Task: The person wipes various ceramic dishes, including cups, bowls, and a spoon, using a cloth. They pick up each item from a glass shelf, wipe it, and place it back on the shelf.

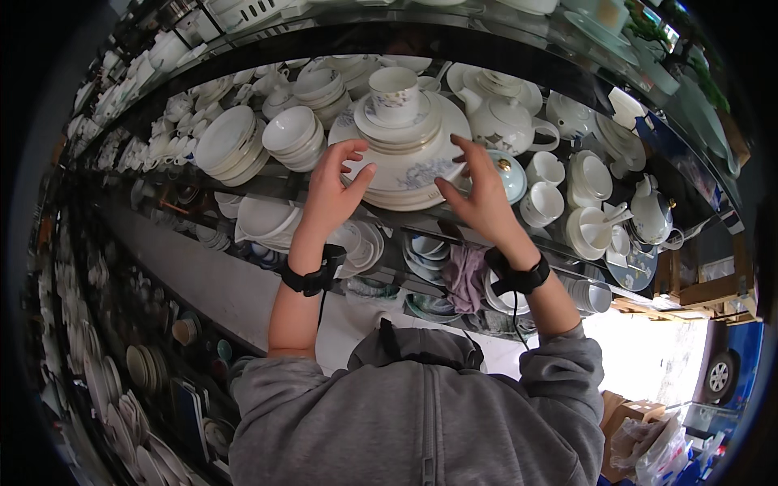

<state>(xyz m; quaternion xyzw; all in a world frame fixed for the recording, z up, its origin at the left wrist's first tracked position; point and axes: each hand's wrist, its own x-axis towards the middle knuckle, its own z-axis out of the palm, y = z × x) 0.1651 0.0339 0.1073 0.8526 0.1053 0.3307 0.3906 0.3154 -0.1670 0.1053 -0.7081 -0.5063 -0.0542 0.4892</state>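
My left hand (342, 180) is at the left edge of a stack of large white plates (395, 182) with blue flowers, fingers apart. Over the stack's right edge is my right hand (474, 182), its fingers also spread. Whether either hand touches the plates cannot be told. On the large plates sit smaller plates (398, 130), topped by a floral porcelain cup (394, 97). A white teapot (501, 124) stands behind my right hand, with a light blue lidded bowl (507, 176) beside it. Stacked white bowls (295, 136) are left of the plates.
Further left on the glass shelf stands a plate stack (228, 146). Cups (543, 203), bowls and a gold-knobbed teapot (650, 209) crowd the right. Below, a lower shelf holds bowls and a purple cloth (465, 279). The dark edge of an upper shelf (389, 39) crosses behind.
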